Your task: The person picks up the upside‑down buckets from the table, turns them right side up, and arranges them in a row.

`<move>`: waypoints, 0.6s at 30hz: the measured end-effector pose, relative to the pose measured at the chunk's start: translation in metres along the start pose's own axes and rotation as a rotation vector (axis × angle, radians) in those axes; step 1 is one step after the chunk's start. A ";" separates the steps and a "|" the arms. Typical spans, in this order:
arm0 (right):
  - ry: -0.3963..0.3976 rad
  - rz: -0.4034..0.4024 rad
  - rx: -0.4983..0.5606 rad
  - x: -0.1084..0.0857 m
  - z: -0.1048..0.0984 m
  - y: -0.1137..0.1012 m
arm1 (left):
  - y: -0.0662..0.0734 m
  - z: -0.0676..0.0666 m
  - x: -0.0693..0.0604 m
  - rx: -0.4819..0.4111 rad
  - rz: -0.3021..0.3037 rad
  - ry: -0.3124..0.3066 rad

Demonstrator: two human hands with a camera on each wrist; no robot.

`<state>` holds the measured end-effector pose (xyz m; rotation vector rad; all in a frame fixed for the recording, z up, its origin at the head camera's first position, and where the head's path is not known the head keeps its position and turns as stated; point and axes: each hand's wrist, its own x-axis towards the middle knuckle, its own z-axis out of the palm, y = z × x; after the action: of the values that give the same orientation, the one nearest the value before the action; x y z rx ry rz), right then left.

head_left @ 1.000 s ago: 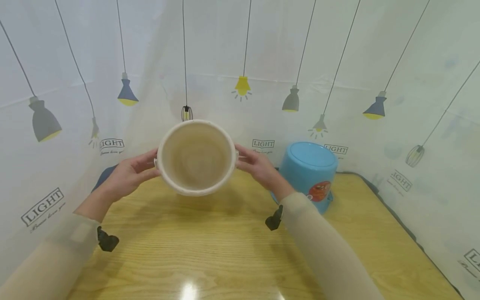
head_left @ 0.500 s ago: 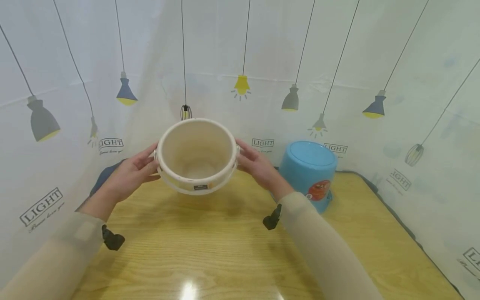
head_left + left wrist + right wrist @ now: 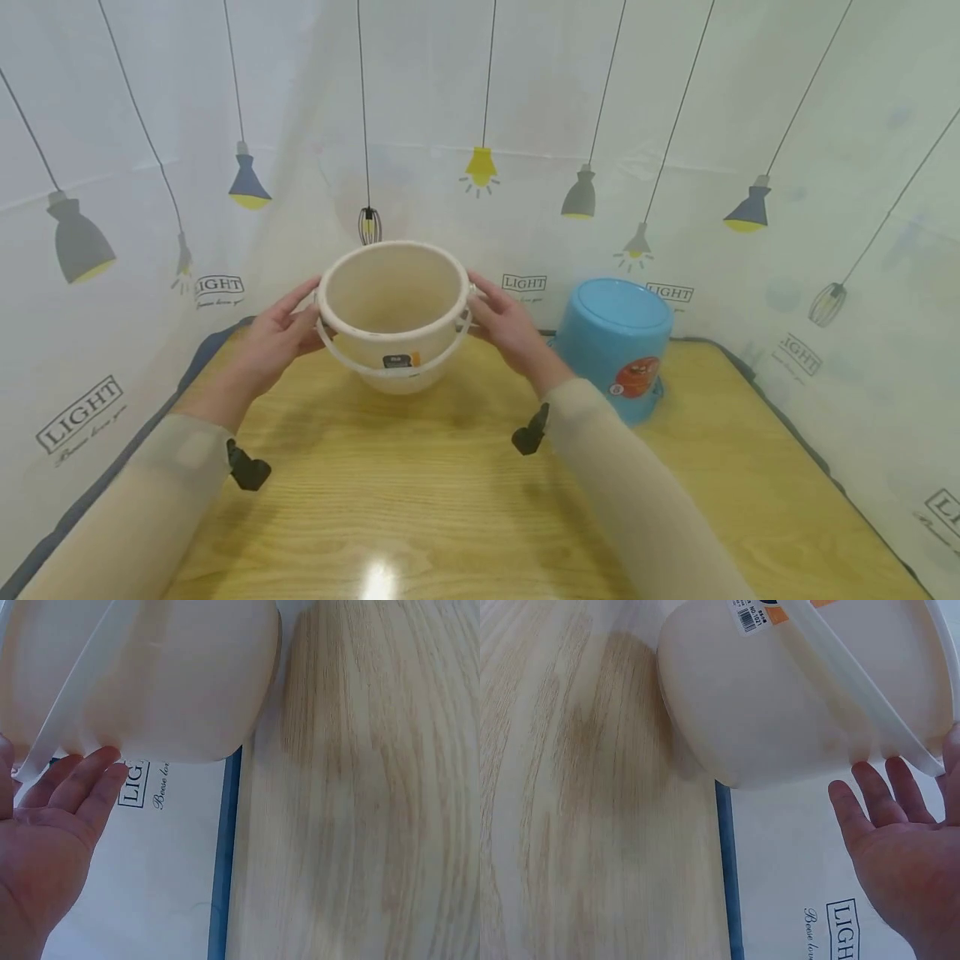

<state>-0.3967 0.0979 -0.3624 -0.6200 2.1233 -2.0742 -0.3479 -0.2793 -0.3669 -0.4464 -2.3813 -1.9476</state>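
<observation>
A cream plastic bucket [image 3: 396, 342] with a white carrying handle [image 3: 401, 372] is mouth up at the middle back of the table, tilted slightly toward me. The handle hangs down across its front, near a dark and orange label. My left hand [image 3: 277, 337] holds the bucket's left side near the rim, with fingertips [image 3: 109, 755] on the wall below the handle joint. On the opposite side my right hand [image 3: 510, 329] holds it the same way, fingers [image 3: 874, 793] at the wall. The thumbs are partly out of view. Whether the base touches the table cannot be told.
To the right a blue bucket [image 3: 615, 350] with a red sticker stands upside down on the wooden table [image 3: 420, 508]. Behind the table hangs a pale curtain [image 3: 427, 108] printed with lamps. A dark blue strip [image 3: 225, 862] runs along the table's edge.
The cream bucket has tipped from its mouth facing me to nearly upright. Its front wall, label and handle now show. Both hands have kept hold of its sides; the blue bucket has not moved.
</observation>
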 end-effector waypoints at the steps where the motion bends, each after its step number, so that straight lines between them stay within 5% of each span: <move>1: 0.006 0.009 0.005 0.001 0.000 0.001 | -0.001 0.001 0.002 -0.013 -0.004 0.005; 5: 0.035 0.049 0.016 0.003 0.001 0.007 | -0.005 0.005 0.010 -0.067 -0.021 0.027; 18: 0.059 0.097 -0.036 0.012 0.003 0.017 | -0.006 0.008 0.017 0.032 -0.103 0.075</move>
<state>-0.4106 0.0902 -0.3771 -0.4555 2.1795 -2.0321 -0.3647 -0.2689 -0.3706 -0.2487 -2.4306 -1.9258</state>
